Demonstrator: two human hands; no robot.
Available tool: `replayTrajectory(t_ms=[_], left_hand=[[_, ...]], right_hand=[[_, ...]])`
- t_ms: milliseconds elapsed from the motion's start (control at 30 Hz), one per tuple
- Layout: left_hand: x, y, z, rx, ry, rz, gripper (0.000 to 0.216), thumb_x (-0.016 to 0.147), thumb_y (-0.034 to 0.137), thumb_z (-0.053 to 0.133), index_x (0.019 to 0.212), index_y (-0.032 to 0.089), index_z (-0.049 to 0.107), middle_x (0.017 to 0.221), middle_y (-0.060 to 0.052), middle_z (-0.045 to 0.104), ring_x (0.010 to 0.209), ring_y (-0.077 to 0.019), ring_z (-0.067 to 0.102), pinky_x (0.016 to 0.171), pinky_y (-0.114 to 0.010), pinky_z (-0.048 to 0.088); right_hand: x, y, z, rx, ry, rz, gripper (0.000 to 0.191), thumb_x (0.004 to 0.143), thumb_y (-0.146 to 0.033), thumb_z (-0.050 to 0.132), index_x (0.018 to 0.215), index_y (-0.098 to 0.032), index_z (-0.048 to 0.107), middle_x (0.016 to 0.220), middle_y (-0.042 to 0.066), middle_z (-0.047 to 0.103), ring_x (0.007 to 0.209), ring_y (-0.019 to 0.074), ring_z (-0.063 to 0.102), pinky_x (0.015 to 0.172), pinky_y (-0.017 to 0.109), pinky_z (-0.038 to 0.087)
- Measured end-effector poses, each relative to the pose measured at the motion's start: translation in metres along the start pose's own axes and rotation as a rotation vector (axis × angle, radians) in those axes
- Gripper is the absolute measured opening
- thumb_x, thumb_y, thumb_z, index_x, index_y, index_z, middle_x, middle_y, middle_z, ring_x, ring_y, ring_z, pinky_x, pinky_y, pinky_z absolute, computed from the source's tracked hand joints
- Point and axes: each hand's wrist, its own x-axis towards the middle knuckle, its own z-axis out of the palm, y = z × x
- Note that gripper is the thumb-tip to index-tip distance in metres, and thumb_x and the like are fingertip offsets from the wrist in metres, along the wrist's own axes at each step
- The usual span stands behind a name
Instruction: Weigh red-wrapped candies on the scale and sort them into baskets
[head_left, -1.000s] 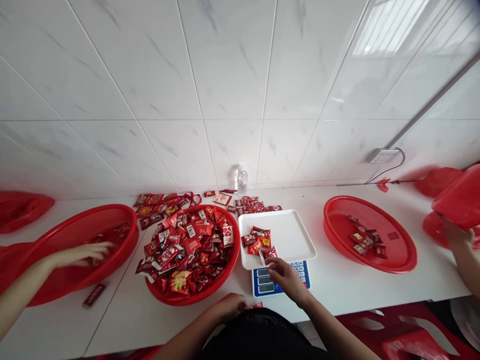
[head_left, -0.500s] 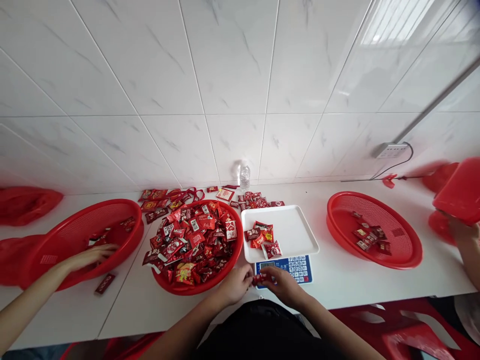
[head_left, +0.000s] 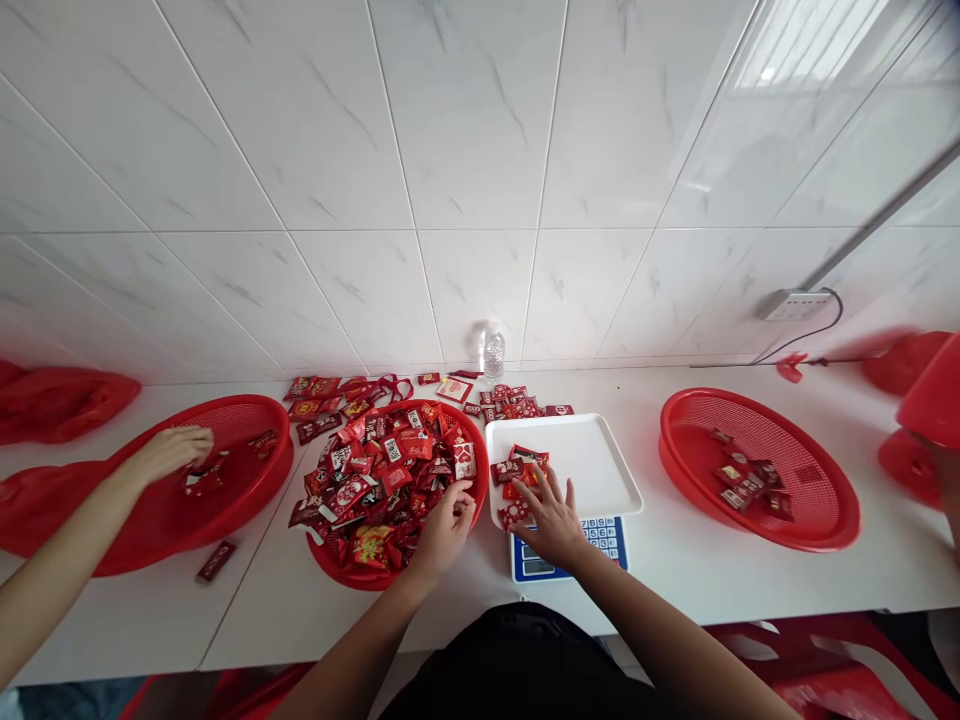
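Observation:
My right hand (head_left: 556,523) is over the left part of a white tray (head_left: 600,465), fingers spread, touching or just above several small red snack packets (head_left: 507,470). The tray rests on a blue digital scale (head_left: 536,568), partly covered by my hand. My left hand (head_left: 444,530) hovers at the near right rim of a red plastic basket (head_left: 346,578), fingers loosely curled and apart, with nothing visible in them. Heaped in that basket are red wrapped snack packets (head_left: 396,478) of several kinds.
A co-worker's hand (head_left: 174,452) is over another red basket (head_left: 247,510) at left. A dark red packet (head_left: 216,563) lies beside it. More packets (head_left: 514,402) and a clear bottle (head_left: 493,355) stand along the wall. Another basket (head_left: 757,535) holds several packets at right.
My right hand has moved up from the scale's front onto the tray and let go of a packet, now among the others. My left hand has shifted left to the basket rim. The co-worker's hand has lifted.

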Motion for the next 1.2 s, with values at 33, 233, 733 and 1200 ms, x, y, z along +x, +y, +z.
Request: replayTrajectory(t_ms=[33,233,733,1200], left_hand=[[-0.003,-0.003,-0.003,0.001,0.016,-0.023,0.03,0.086,0.034,0.042,0.112,0.021,0.049,0.092,-0.005,0.063,0.084,-0.0164,0.062,0.075,-0.03,0.05],[-0.02,-0.012,-0.014,-0.006,0.023,-0.118,0.031,0.084,0.037,0.046,0.108,0.021,0.054,0.094,-0.006,0.065,0.089,-0.018,0.062,0.08,-0.032,0.049],[-0.024,-0.003,-0.006,-0.08,-0.077,-0.115,0.023,0.084,0.034,0.046,0.094,0.019,0.061,0.085,-0.003,0.067,0.079,-0.0161,0.06,0.075,-0.027,0.046],[0.001,0.011,0.016,-0.049,-0.199,0.028,0.022,0.085,0.028,0.046,0.098,0.02,0.061,0.097,-0.005,0.065,0.088,-0.0169,0.059,0.082,-0.029,0.046]], right_hand=[[0.005,-0.002,0.002,-0.015,-0.03,-0.016,0.075,0.073,-0.06,0.054,0.139,-0.041,0.023,0.153,0.004,0.008,0.138,0.0343,0.0,0.103,0.063,0.002],[0.037,-0.001,0.003,-0.031,-0.082,-0.089,0.078,0.07,-0.069,0.049,0.138,-0.045,0.02,0.153,0.005,0.013,0.138,0.0364,-0.003,0.099,0.068,0.0],[0.057,0.022,0.005,0.398,0.152,-0.114,0.029,0.08,-0.044,0.054,0.104,-0.03,0.063,0.102,0.007,0.063,0.097,0.0239,0.051,0.077,0.034,0.044],[0.049,0.012,-0.029,1.536,0.21,0.434,0.047,0.07,-0.064,0.055,0.086,-0.019,0.054,0.064,-0.001,0.063,0.046,0.0097,0.052,0.04,0.021,0.038]])
